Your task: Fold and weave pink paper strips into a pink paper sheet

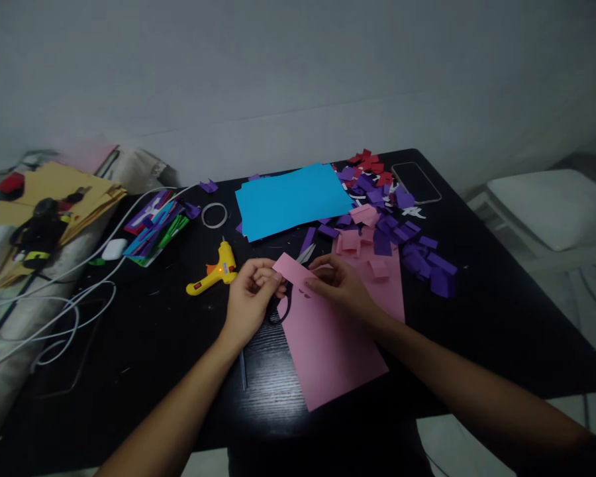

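A small pink paper strip is held up between both hands. My left hand pinches its left end, fingers curled in. At its right end my right hand grips the strip between thumb and fingers. Scissors lie under the strip, blades pointing up and right, one black handle loop showing beside my left hand. Larger pink sheets rest on the black table beneath my right hand. Just left of my left hand is a yellow glue gun with an orange light.
Blue sheets lie at the back, with purple cut pieces, red pieces and a phone to their right. A tape roll, colourful strips and white cables are on the left. A white stool stands right of the table.
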{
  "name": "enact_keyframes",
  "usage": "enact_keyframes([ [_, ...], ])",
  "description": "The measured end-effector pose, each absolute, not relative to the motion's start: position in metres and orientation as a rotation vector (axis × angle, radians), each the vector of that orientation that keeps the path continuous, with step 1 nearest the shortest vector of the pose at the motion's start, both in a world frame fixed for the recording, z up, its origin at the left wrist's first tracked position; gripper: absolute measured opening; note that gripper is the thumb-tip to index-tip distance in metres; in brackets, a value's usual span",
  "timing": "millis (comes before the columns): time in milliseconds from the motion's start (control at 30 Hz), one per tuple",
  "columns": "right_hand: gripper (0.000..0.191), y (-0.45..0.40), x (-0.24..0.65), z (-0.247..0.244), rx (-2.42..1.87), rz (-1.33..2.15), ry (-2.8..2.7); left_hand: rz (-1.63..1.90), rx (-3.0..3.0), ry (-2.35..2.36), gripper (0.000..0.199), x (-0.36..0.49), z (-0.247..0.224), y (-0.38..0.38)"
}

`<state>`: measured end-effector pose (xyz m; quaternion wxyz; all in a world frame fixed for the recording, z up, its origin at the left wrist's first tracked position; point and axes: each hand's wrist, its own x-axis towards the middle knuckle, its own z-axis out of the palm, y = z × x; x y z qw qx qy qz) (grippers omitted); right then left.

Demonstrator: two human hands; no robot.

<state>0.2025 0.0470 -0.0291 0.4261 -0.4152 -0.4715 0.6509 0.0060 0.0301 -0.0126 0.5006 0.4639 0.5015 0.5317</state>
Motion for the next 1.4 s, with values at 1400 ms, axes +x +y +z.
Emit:
enact_keyframes([
  [1400,0.03,0.037,0.198,-0.034,-0.894,1.425,-1.495,1.149,1.296,1.086,0.023,0.006,-0.023,0.027],
])
